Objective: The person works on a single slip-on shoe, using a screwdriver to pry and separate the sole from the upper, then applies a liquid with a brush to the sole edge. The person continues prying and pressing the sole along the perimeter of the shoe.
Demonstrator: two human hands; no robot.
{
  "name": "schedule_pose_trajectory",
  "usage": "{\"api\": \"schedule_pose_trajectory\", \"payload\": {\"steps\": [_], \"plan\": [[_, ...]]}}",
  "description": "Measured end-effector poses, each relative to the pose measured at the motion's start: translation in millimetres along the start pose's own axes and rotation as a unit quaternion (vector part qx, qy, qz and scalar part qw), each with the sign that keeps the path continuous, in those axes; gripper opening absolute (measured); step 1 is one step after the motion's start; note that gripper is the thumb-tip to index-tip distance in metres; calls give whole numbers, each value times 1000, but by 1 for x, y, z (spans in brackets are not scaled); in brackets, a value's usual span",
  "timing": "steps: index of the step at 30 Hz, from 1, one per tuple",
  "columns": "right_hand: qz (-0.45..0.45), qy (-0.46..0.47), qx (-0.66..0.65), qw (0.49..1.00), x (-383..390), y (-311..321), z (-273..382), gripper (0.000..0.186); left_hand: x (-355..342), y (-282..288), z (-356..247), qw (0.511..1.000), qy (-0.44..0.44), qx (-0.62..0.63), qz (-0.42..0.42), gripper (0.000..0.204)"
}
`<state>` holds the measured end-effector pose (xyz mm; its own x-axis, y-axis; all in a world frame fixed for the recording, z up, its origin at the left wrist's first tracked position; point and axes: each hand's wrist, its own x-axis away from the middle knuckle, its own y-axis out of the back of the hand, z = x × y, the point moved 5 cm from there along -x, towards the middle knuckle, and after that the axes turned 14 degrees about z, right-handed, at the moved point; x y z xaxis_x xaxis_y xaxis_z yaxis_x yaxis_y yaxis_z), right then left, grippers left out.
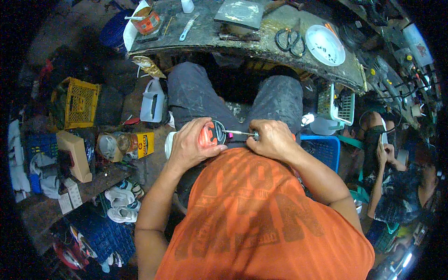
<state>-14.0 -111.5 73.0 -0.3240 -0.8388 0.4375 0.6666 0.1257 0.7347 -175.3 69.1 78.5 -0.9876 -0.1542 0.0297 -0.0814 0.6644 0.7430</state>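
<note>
Over my lap, my left hand [191, 142] is wrapped round a small red container [206, 135] with dark markings. Its dark round end [217, 132] is turned to the right. My right hand [269, 137] is closed on a thin rod-like tool [240, 133] with a metallic shaft, whose left end reaches that round end. Whether the tip is inside it I cannot tell. A small pink spot shows beside the shaft. My right fingers hide the tool's other end.
Ahead stands a workbench [200, 44] with scissors [290, 43], a white bowl [325, 45], a knife [189, 27], a grey slab [239, 14] and an orange pot [146, 22]. A white jug [152, 101] and yellow crate [82, 103] stand left. Another person [403, 191] sits at right.
</note>
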Motion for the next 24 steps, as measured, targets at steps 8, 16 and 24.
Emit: {"api": "schedule_pose_trajectory", "payload": {"steps": [8,16,24], "plan": [[20,-7,19,1000,6,-2,0,28,0,-3,-1,1000,-21,-15,-3,78],[29,0,20,999,8,-6,1,30,1,-4,0,1000,-23,-20,3,78],[31,-2,18,999,6,-5,0,33,2,-3,-2,999,-29,-20,13,78]]}}
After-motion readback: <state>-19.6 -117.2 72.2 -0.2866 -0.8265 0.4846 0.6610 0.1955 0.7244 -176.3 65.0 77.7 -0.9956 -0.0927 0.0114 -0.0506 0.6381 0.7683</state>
